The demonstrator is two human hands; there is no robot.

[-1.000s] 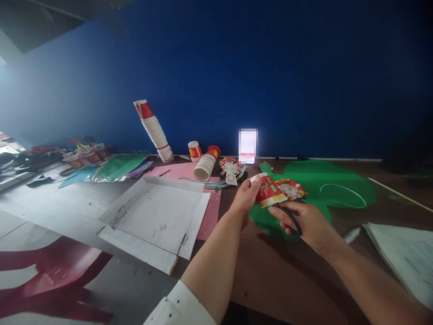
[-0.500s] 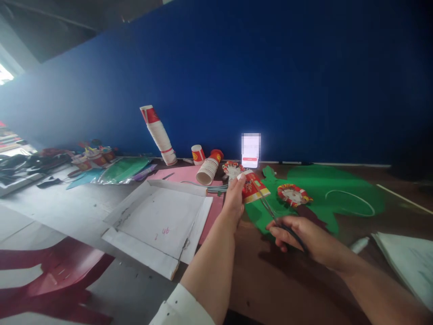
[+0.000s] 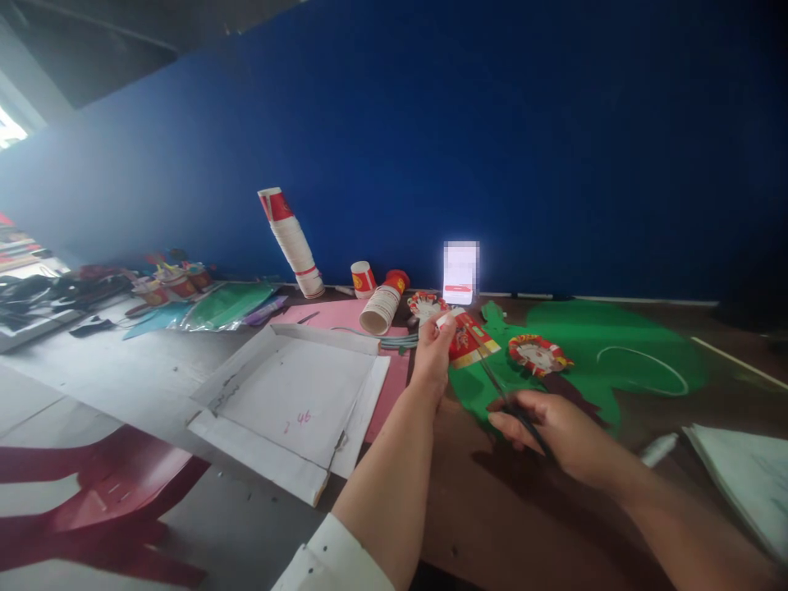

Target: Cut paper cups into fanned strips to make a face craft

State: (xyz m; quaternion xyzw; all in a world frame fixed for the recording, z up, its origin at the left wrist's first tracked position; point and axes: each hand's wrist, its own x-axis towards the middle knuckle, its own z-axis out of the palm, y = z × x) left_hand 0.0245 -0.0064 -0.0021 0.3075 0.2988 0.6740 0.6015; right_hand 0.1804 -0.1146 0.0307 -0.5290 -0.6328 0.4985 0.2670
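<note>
From here I see the right hand (image 3: 533, 427) nearest, its fingers curled around the scissors (image 3: 496, 383), whose long axis runs far-leftward to the cup (image 3: 473, 338); touching, I cannot tell. The left hand (image 3: 434, 351) pinches this cup's left side, over the green sheet's (image 3: 591, 332) left edge.

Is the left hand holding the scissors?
No, the right hand holds the scissors, while the left hand grips the red paper piece.
</note>
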